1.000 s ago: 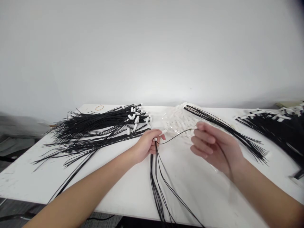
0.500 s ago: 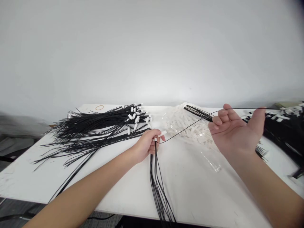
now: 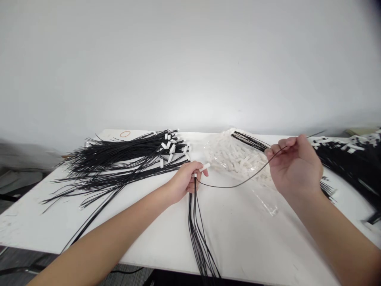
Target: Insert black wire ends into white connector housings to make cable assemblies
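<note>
My left hand (image 3: 188, 177), above the middle of the table, is closed round a small white connector (image 3: 204, 167) and a bundle of black wires (image 3: 196, 222) that hangs down toward the front edge. From that hand one black wire (image 3: 232, 186) sags across to the right. My right hand (image 3: 296, 163) pinches it between thumb and fingers, and its loose end sticks out beyond the fingertips. Behind and between the hands lies a clear plastic bag (image 3: 266, 200) of white connectors (image 3: 238, 159). Fingers hide part of what the left hand grips.
A large pile of black wires (image 3: 110, 159) with white connectors at their ends lies on the left of the white table (image 3: 253, 246). More wires (image 3: 351, 171) with white ends lie at the far right. A few wires (image 3: 250, 140) rest on the bag. A wall stands behind.
My right hand has turned and closed from open fingers to a pinch on the wire. The wire, taut before, now sags between the hands. My left hand has hardly moved.
</note>
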Demonstrator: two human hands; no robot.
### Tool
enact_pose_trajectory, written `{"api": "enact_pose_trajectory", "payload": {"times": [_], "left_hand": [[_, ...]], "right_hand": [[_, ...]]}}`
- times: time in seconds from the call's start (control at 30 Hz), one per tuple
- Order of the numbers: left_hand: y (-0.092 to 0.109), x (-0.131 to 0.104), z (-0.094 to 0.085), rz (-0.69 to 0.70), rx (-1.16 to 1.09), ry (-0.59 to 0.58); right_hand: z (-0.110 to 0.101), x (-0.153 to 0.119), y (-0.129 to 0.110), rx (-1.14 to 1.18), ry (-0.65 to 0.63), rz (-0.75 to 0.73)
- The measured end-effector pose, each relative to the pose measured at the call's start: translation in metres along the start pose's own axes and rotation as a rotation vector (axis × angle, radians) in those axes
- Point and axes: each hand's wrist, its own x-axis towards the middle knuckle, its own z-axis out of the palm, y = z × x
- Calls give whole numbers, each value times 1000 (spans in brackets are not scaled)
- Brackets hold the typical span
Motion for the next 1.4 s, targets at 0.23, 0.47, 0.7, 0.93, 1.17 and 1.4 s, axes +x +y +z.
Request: {"api": "enact_pose_trajectory", "payload": {"times": [0.23, 0.47, 0.7, 0.93, 1.17, 1.4], "left_hand": [[0, -3, 5, 6, 111, -71], [0, -11, 13, 34, 258, -161], [3, -11, 12, 22, 250, -252], [6, -14, 12, -10, 164, -239], [5, -12, 12, 5, 70, -210], [5, -12, 9, 11, 35, -231]], "right_hand": [[5, -25, 11, -681, -595, 355], [10, -58, 25, -1144, -914, -124], [5, -55, 29, -1134, -968, -167], [3, -52, 30, -1153, -737, -379], [-4, -47, 31, -1169, -695, -698], [-4, -50, 32, -1216, -674, -763]]}}
